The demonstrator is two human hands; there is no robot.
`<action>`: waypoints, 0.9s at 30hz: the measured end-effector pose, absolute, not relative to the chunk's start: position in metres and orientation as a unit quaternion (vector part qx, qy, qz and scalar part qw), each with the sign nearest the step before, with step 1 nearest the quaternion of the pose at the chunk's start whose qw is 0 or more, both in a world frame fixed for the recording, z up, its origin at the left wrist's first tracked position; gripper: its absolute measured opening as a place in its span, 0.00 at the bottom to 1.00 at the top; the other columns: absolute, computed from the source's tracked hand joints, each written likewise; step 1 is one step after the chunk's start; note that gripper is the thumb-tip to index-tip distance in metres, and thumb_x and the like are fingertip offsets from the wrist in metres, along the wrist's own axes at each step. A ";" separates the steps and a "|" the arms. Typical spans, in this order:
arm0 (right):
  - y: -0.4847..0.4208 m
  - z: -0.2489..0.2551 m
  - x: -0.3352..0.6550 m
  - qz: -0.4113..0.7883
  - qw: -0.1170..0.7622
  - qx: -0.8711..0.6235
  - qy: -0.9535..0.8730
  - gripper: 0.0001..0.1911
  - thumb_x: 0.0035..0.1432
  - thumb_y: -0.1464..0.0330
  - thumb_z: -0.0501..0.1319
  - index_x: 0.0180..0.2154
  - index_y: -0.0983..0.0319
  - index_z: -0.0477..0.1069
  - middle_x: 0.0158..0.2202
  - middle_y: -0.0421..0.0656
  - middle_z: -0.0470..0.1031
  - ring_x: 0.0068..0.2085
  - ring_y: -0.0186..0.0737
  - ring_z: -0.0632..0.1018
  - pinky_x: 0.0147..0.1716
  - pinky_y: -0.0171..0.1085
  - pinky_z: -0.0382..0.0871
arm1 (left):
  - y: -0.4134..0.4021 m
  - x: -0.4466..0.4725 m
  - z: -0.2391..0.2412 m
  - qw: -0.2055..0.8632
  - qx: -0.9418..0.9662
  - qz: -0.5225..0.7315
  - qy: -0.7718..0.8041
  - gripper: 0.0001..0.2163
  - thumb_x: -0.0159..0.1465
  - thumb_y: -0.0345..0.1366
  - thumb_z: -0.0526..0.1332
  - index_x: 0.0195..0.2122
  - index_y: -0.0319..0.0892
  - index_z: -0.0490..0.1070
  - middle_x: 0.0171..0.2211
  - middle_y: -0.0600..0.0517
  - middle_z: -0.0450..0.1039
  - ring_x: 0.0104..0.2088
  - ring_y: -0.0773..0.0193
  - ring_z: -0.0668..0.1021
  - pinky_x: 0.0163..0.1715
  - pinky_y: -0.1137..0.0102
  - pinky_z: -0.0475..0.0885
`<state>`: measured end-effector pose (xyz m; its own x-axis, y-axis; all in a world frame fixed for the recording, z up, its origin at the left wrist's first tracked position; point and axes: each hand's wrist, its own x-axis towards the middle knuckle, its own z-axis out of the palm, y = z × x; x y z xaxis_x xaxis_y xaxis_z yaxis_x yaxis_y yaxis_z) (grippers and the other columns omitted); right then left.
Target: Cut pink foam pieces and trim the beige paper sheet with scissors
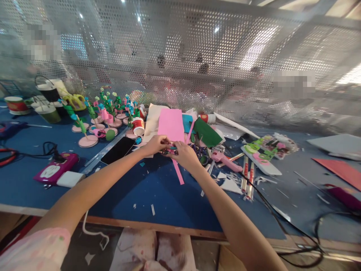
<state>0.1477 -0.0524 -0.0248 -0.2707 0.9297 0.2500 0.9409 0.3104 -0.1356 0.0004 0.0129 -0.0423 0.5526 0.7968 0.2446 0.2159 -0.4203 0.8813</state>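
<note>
Your left hand (156,146) and right hand (184,154) pinched a small teal piece (170,148); a rectangular pink sheet (171,124) lay at twelve o'clock.

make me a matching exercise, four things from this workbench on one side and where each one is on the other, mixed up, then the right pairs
Things
1. pink strip
2. black phone
3. pink glue gun
4. pink sheet

Places
a. to the right of the right hand
b. just beyond both hands, toward the perforated screen
c. on the near side of the hands, pointing toward the near edge of the blue table
d. to the left of the left hand

Right pairs: 1-c, 2-d, 3-a, 4-b
</note>
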 end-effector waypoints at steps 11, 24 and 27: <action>-0.043 -0.034 0.154 0.024 0.209 -0.559 -0.802 0.09 0.53 0.69 0.57 0.36 0.67 0.69 0.36 0.50 0.74 0.38 0.42 0.73 0.35 0.35 0.62 | 0.009 -0.002 -0.043 0.351 0.812 0.353 0.303 0.09 0.54 0.39 0.59 0.29 0.37 0.69 0.28 0.53 0.66 0.25 0.70 0.69 0.26 0.74 0.65; -0.041 -0.040 0.151 0.029 0.237 -0.547 -0.803 0.08 0.52 0.66 0.55 0.28 0.65 0.67 0.27 0.46 0.70 0.29 0.39 0.70 0.29 0.34 0.60 | -0.001 0.006 -0.054 0.272 0.826 0.411 0.274 0.14 0.62 0.42 0.49 0.26 0.39 0.62 0.26 0.53 0.59 0.28 0.66 0.64 0.30 0.71 0.60; -0.037 -0.045 0.151 0.072 0.289 -0.543 -0.785 0.09 0.52 0.64 0.55 0.28 0.65 0.66 0.23 0.42 0.68 0.26 0.36 0.68 0.26 0.33 0.58 | -0.001 0.006 -0.055 0.277 0.803 0.434 0.300 0.12 0.61 0.41 0.50 0.25 0.39 0.59 0.25 0.54 0.58 0.27 0.68 0.63 0.29 0.72 0.59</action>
